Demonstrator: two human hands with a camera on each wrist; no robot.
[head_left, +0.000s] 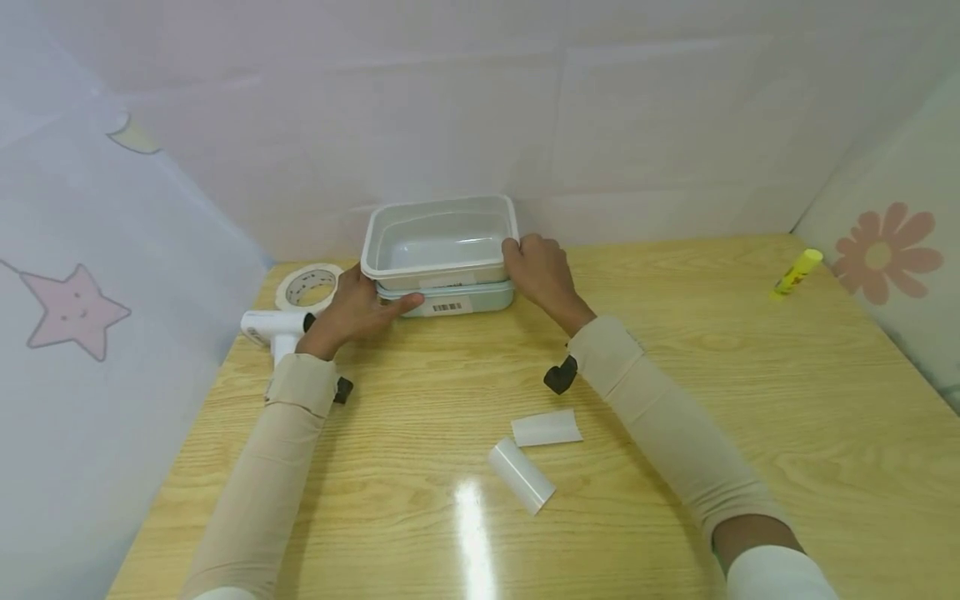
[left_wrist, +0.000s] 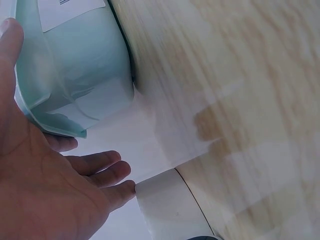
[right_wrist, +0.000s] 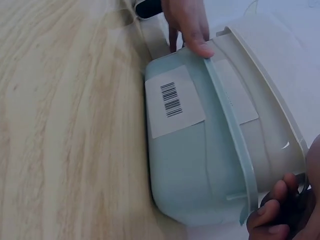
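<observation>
A white plastic container (head_left: 441, 242), open at the top, sits in a pale teal container (head_left: 480, 298) of similar shape at the back of the table. My right hand (head_left: 542, 271) grips the white container's rim at its right end, fingers curled beneath the lip in the right wrist view. At the left end is my left hand (head_left: 358, 307), its thumb on the teal container's front rim and a finger behind the corner; its other fingers stretch out loosely in the left wrist view. Barcode labels (right_wrist: 172, 100) mark both containers.
Beside my left hand lie a roll of tape (head_left: 288, 287) and a white handheld device shaped like a hair dryer (head_left: 273, 327). Two pieces of curled white sheet (head_left: 547, 427) rest on the wooden table (head_left: 390, 467). A yellow glue stick (head_left: 797, 273) stands far right, near the wall.
</observation>
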